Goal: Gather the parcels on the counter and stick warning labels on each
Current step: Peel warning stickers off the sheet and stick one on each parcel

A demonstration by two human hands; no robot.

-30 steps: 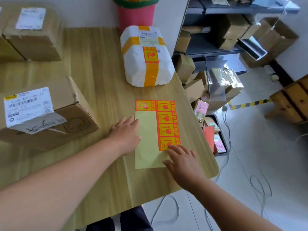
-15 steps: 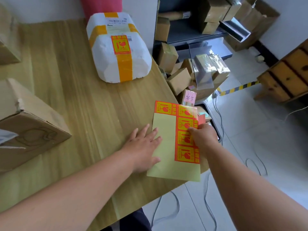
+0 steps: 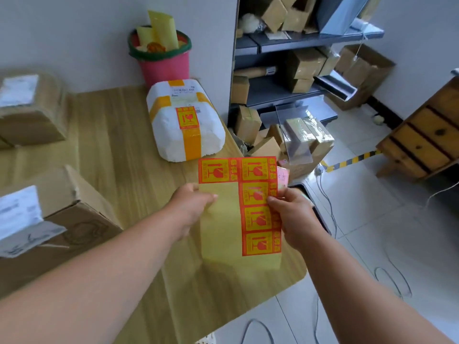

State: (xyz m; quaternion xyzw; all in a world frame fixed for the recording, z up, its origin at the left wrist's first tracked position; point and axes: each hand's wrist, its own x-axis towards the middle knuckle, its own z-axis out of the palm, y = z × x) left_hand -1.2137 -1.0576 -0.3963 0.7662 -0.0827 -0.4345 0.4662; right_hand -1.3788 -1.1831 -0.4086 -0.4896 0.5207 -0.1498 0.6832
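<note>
A yellow backing sheet with several red-and-yellow warning labels (image 3: 238,209) is lifted off the wooden counter (image 3: 119,150). My left hand (image 3: 192,203) grips its left edge. My right hand (image 3: 290,214) pinches its right edge at the middle label of the right column. A white wrapped parcel (image 3: 186,122) with orange tape lies at the counter's far right and bears one warning label. A cardboard box (image 3: 59,227) with a white shipping slip sits near left. Another cardboard box (image 3: 27,112) stands far left.
A pink bin (image 3: 162,58) full of used backing sheets stands behind the white parcel. Dark shelves (image 3: 293,60) with many cardboard boxes are to the right. More boxes, a wooden crate (image 3: 422,135) and loose cables lie on the tiled floor.
The label sheet has gone from lying flat on the counter to being held up in both hands. My left hand moved from pressing it down to gripping its left edge.
</note>
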